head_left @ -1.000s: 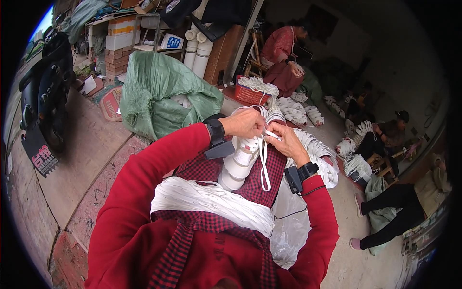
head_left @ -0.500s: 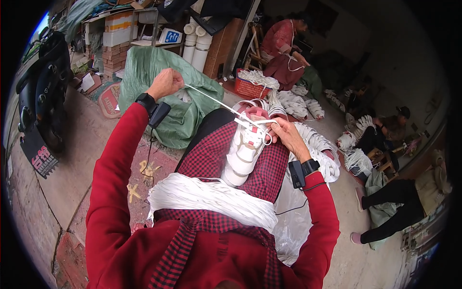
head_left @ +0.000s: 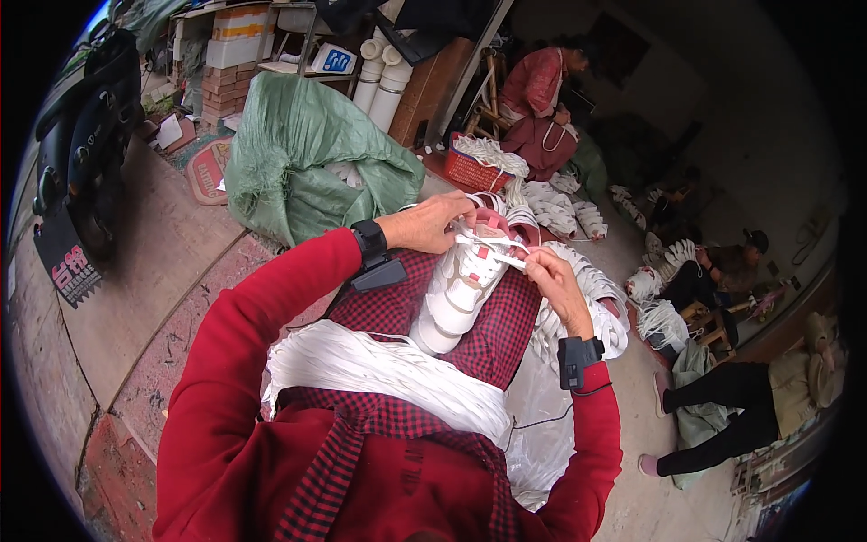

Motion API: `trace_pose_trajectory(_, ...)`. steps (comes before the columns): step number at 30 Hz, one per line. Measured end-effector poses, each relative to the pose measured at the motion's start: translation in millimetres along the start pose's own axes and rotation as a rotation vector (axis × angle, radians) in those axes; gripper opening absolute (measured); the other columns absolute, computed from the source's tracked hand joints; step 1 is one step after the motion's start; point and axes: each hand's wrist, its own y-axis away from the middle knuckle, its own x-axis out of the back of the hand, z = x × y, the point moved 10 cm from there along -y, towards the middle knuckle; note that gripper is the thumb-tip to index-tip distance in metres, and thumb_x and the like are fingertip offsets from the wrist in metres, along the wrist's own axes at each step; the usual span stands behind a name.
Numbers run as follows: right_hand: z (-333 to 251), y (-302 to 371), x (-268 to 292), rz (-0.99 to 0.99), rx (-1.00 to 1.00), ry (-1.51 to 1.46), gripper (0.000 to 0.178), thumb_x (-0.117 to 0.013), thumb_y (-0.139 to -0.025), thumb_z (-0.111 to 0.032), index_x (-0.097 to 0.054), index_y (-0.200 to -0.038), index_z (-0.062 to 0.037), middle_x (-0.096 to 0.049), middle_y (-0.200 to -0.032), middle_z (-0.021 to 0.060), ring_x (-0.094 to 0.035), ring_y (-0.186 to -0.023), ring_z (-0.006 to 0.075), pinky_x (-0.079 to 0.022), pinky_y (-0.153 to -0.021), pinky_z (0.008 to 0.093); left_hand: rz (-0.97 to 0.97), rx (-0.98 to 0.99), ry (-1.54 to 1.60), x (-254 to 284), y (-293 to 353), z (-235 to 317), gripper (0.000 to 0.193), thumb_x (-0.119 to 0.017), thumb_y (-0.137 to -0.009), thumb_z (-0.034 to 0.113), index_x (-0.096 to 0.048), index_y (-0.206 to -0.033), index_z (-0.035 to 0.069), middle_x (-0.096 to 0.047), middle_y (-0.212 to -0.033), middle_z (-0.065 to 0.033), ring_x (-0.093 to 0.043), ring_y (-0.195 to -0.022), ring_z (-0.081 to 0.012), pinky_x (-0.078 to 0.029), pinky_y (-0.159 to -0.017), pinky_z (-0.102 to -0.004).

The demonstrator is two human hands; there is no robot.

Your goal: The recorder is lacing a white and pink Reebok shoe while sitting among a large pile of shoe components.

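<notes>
A white shoe (head_left: pixel 458 291) with small red patches lies on my checkered lap, toe toward me. White shoelace (head_left: pixel 492 240) crosses the upper end of its lacing. From the left, my left hand (head_left: pixel 432 223) reaches over to the shoe's opening, its fingers closed in a pinch on the lace. My right hand (head_left: pixel 558 287) pinches the lace's other side just right of the shoe. Across my waist lies a thick bundle of white laces (head_left: pixel 388 372).
A green woven sack (head_left: pixel 298 163) stands ahead left, a scooter (head_left: pixel 86 163) farther left. Ahead right are a red basket (head_left: pixel 474 172) heaped with white laces and piles of laced shoe parts (head_left: pixel 551 208). Several other people sit or stand at the right.
My left hand has come down and right from over the green sack, where it held a lace stretched taut, to the shoe. My right hand has moved slightly right and down.
</notes>
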Motion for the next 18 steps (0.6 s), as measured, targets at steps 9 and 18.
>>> trace_pose_trajectory(9,49,-3,4,0.147,-0.312,-0.476,0.024,-0.053,-0.099,-0.026,-0.059,-0.091,-0.0047,-0.053,-0.069,-0.0043,-0.047,-0.062,0.0048,-0.036,-0.058,0.0198,0.049,-0.092,-0.039,12,7,-3,0.009,-0.061,-0.08,-0.001,-0.064,-0.088,-0.003,-0.064,-0.086,-0.014,-0.064,-0.078,-0.0285,-0.052,-0.069,-0.0355)
trace_pose_trajectory(18,64,8,25,0.321,-0.229,-0.614,0.018,-0.065,-0.091,-0.017,-0.062,-0.105,-0.0066,-0.043,-0.066,-0.0128,-0.029,-0.051,-0.0025,-0.019,-0.044,0.0171,0.277,-0.261,-0.339,54,31,-7,0.005,-0.065,-0.082,0.003,-0.064,-0.084,-0.001,-0.059,-0.083,-0.0139,-0.06,-0.083,-0.0348,-0.05,-0.074,-0.0405)
